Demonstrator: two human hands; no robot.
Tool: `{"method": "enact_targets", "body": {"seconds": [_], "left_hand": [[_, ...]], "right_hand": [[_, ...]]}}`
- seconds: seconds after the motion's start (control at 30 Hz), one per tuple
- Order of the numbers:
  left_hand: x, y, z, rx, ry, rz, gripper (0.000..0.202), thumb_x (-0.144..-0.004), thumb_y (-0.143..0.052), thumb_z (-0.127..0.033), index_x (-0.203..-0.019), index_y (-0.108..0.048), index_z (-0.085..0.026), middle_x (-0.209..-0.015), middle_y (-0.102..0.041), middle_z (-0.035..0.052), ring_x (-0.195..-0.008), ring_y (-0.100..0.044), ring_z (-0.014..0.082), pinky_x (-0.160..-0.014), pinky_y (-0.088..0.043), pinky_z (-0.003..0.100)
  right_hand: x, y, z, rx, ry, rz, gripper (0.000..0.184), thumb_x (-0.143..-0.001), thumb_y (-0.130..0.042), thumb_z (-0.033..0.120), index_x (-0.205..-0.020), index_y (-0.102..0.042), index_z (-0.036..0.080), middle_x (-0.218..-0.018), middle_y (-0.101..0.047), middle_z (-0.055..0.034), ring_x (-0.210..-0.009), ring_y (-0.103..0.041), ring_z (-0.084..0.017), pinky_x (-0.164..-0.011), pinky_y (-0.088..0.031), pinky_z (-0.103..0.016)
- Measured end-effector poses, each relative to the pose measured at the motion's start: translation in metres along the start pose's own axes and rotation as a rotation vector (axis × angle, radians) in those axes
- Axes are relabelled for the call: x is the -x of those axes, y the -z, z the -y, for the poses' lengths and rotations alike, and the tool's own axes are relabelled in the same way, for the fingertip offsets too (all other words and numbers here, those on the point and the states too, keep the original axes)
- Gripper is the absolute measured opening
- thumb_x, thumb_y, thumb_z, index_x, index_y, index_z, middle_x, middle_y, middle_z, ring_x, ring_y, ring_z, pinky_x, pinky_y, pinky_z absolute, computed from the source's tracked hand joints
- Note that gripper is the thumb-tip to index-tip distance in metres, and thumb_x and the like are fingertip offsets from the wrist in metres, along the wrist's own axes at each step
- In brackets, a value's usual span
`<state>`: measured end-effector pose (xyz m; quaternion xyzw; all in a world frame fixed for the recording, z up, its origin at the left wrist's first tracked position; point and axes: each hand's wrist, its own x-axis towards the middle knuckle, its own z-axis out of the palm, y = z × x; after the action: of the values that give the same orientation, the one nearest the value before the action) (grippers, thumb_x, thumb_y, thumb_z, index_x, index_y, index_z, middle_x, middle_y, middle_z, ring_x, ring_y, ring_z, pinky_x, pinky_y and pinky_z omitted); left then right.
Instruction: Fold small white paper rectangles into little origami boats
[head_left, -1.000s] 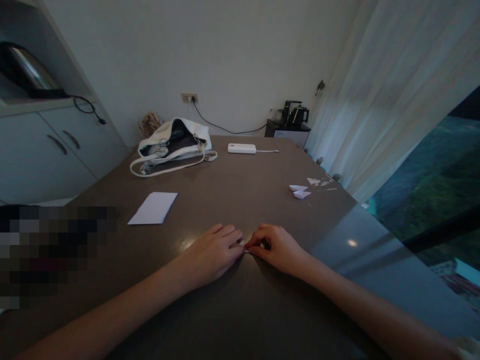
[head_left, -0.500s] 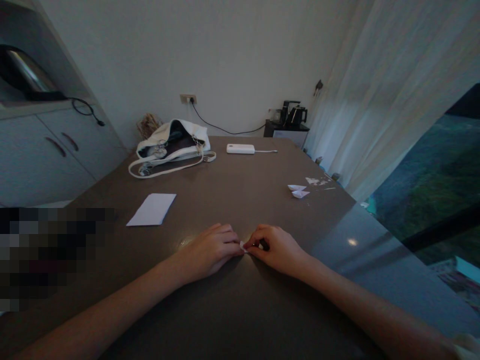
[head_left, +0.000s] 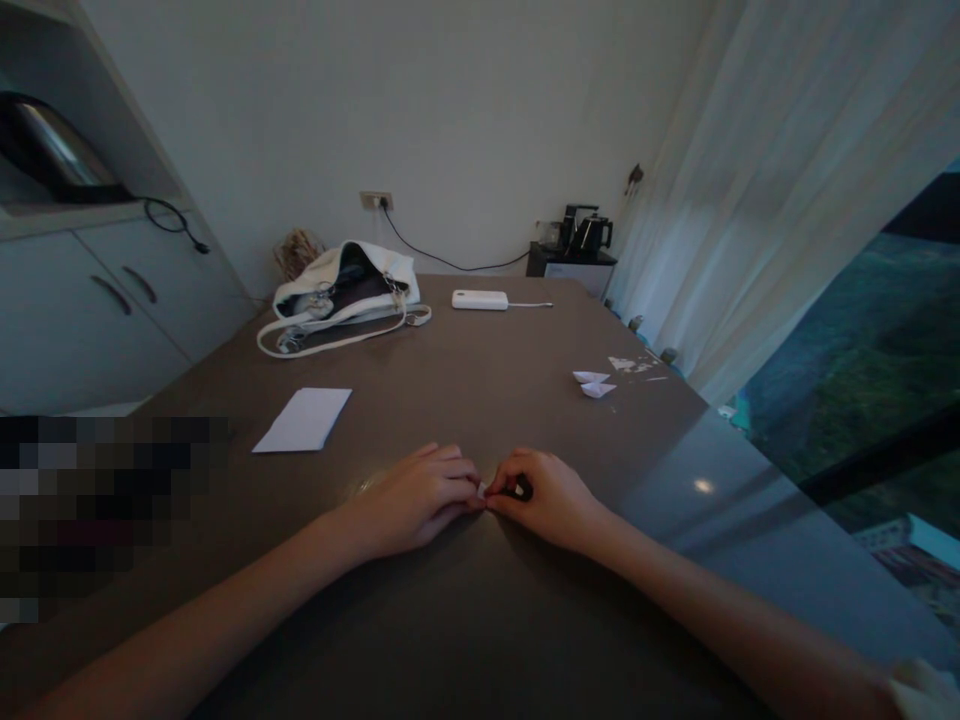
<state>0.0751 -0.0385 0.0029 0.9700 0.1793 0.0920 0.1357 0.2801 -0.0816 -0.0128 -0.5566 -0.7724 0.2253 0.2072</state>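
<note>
A small piece of white paper (head_left: pixel 482 491) shows between my fingertips, low over the table in front of me; most of it is covered by the fingers. My left hand (head_left: pixel 431 495) is closed on its left side, fingers bent together and palm down. From the right, my right hand (head_left: pixel 544 495) pinches it between thumb and forefinger. Two small folded paper shapes (head_left: pixel 595 384) with pointed ends lie together further off on the right. To the left rests a stack of white paper sheets (head_left: pixel 304 420).
On the brown table (head_left: pixel 495 370) a white handbag (head_left: pixel 349 290) lies open at the back left. A white power bank (head_left: pixel 480 300) with a short cable is at the far middle. Paper scraps (head_left: pixel 630 365) lie near the right edge, beside the curtain (head_left: pixel 720 220).
My hands have drawn slightly closer together around the paper, and less of it shows between the fingers. The other things on the table stay where they were.
</note>
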Motion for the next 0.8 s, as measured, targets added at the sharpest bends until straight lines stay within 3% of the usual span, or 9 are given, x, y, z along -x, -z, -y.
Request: {"method": "enact_targets", "body": {"seconds": [0.27, 0.5, 0.8], "left_hand": [[0.006, 0.009, 0.004, 0.051, -0.005, -0.004, 0.015, -0.087, -0.055, -0.017, -0.09, -0.068, -0.024, -0.096, -0.066, 0.0016, -0.091, -0.052, 0.0179, -0.08, -0.036, 0.03], [0.01, 0.017, 0.012, 0.05, 0.004, 0.026, 0.016, -0.083, -0.061, -0.02, -0.091, -0.072, -0.029, -0.091, -0.061, 0.0016, -0.087, -0.05, 0.0175, -0.075, -0.035, 0.03], [0.017, 0.022, 0.016, 0.024, -0.011, 0.052, 0.018, -0.083, -0.061, -0.023, -0.095, -0.071, -0.031, -0.093, -0.06, 0.0017, -0.087, -0.05, 0.0176, -0.074, -0.036, 0.029]], "right_hand": [[-0.002, 0.0, -0.007, -0.121, -0.01, 0.03, 0.011, -0.073, -0.067, 0.02, -0.081, -0.074, 0.023, -0.076, -0.065, -0.0007, -0.065, -0.053, -0.012, -0.059, -0.035, -0.023], [-0.006, 0.002, -0.012, -0.241, -0.068, 0.094, 0.012, -0.068, -0.068, 0.014, -0.08, -0.069, 0.017, -0.062, -0.055, 0.0039, -0.053, -0.043, -0.007, -0.051, -0.03, -0.019], [-0.006, 0.004, -0.014, -0.268, -0.03, 0.106, 0.01, -0.068, -0.067, 0.012, -0.077, -0.067, 0.016, -0.066, -0.055, 0.003, -0.056, -0.044, -0.008, -0.052, -0.031, -0.019]]}}
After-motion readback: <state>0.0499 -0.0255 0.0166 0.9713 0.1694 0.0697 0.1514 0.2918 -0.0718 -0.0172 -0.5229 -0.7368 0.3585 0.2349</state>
